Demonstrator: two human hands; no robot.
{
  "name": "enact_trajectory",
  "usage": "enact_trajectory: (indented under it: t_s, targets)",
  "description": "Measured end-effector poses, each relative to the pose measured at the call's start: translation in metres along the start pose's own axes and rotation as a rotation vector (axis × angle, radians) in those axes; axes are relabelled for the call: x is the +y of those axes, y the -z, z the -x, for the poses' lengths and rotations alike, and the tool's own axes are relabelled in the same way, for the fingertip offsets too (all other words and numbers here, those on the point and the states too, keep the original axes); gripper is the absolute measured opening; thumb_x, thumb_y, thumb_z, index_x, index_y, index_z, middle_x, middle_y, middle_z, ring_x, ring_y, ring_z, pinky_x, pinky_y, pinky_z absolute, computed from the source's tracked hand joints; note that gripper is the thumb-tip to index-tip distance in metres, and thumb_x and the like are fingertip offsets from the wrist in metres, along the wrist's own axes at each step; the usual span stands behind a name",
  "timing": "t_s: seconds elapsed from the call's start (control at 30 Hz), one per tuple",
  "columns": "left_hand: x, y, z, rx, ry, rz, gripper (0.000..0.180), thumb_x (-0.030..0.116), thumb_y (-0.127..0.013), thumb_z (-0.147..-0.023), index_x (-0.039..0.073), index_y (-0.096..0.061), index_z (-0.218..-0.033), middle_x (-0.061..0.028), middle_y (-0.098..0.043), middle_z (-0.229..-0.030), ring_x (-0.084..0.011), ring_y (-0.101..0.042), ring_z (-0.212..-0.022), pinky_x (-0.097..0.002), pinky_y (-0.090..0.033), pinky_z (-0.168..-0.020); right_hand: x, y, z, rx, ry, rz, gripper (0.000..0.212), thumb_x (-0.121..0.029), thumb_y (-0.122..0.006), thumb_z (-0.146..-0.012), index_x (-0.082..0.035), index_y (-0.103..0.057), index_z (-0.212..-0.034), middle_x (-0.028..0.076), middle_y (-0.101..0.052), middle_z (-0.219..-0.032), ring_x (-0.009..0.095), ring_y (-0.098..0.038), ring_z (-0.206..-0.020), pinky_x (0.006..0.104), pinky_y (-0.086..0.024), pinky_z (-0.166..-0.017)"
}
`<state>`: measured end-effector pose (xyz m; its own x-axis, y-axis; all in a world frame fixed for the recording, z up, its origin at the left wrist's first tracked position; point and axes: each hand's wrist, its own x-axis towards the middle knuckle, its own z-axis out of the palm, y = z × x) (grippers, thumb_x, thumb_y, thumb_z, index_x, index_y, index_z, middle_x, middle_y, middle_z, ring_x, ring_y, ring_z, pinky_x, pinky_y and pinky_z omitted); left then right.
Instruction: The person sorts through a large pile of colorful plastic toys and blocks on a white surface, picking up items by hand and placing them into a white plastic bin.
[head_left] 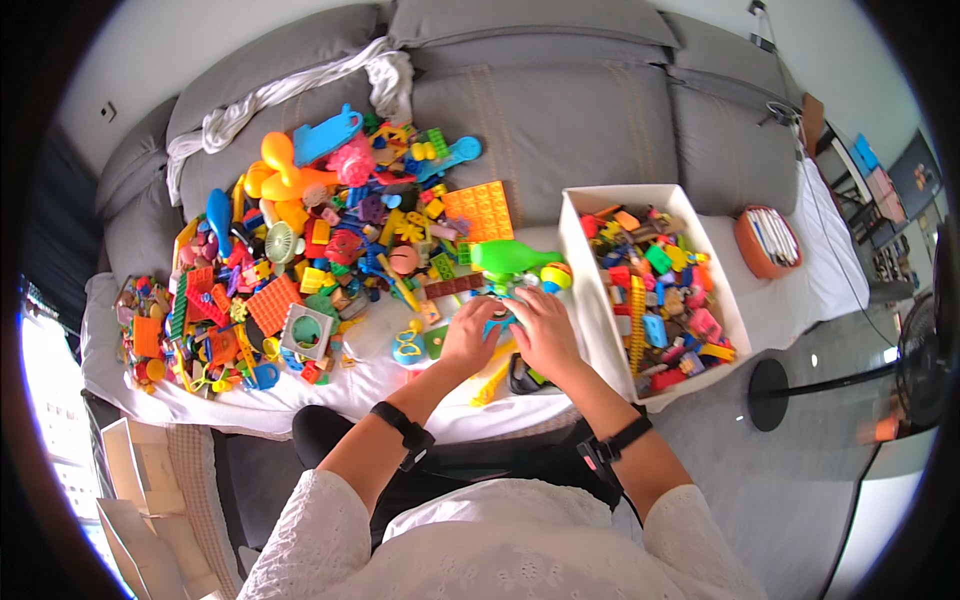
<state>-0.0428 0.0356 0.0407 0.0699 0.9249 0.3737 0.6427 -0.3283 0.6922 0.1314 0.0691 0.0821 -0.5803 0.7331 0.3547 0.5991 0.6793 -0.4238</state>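
Note:
My left hand (470,335) and my right hand (543,332) are close together over the front of the sofa seat. Fingers of both curl round a small blue toy piece (497,324), mostly hidden by them. Just beyond lies a green bowling-pin-shaped toy (505,258), with a yellow and blue ball-like toy (556,276) at its right. Left of my left hand are blue and yellow toy glasses (408,345). Below the hands lie a yellow toy (490,387) and a black-framed piece (524,377).
A big heap of mixed toys and blocks (270,305) covers the seat's left. At right stands a white box (742,335) holding many toys, then an orange basket (757,262). A black fan (915,370) stands on the floor at far right; cardboard boxes (150,500) are lower left.

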Motion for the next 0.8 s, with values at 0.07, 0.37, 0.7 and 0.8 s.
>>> enact_trajectory:
  t_s: [0.07, 0.37, 0.7, 0.8]
  targets:
    - [-0.039, 0.021, 0.011, -0.006, 0.105, -0.055, 0.048, 0.005, -0.065, -0.077, 0.004, -0.053, -0.124, -0.0187, -0.052, -0.125, -0.0384, -0.052, -0.114, -0.0445, -0.044, -0.097, 0.002, -0.046, -0.014, -0.109, -0.084, 0.148, 0.052, -0.013, -0.066, -0.081, -0.011, -0.052, -0.131, 0.015, -0.047, -0.137, 0.035, -0.039, -0.132, 0.0503, -0.030, -0.108]
    - [-0.106, 0.041, -0.041, -0.280, 0.234, -0.453, 0.086, 0.025, -0.078, -0.073, 0.016, -0.033, -0.146, -0.0153, -0.022, -0.154, -0.0385, -0.027, -0.137, -0.0452, -0.030, -0.112, 0.048, -0.096, -0.087, -0.130, -0.310, 0.495, 0.054, -0.026, -0.067, -0.084, -0.015, -0.049, -0.134, 0.014, -0.046, -0.140, 0.037, -0.043, -0.127, 0.0539, -0.028, -0.109]
    - [-0.118, 0.038, -0.047, -0.217, 0.207, -0.480, 0.044, 0.029, -0.076, -0.075, 0.010, -0.053, -0.108, -0.0137, -0.048, -0.114, -0.0368, -0.049, -0.113, -0.0481, -0.044, -0.093, 0.058, -0.096, -0.087, -0.278, -0.284, 0.320, 0.049, -0.007, -0.075, -0.071, -0.008, -0.054, -0.115, 0.022, -0.035, -0.136, 0.040, -0.051, -0.109, 0.0425, -0.053, -0.075]
    - [-0.125, 0.038, -0.028, -0.127, 0.318, -0.153, 0.042, 0.022, -0.071, -0.080, 0.005, -0.051, -0.112, -0.0204, -0.051, -0.116, -0.0404, -0.057, -0.100, -0.0463, -0.050, -0.080, 0.038, -0.087, -0.093, -0.249, -0.172, 0.208, 0.047, -0.010, -0.075, -0.069, -0.006, -0.054, -0.112, 0.019, -0.042, -0.129, 0.040, -0.050, -0.109, 0.0484, -0.045, -0.091]
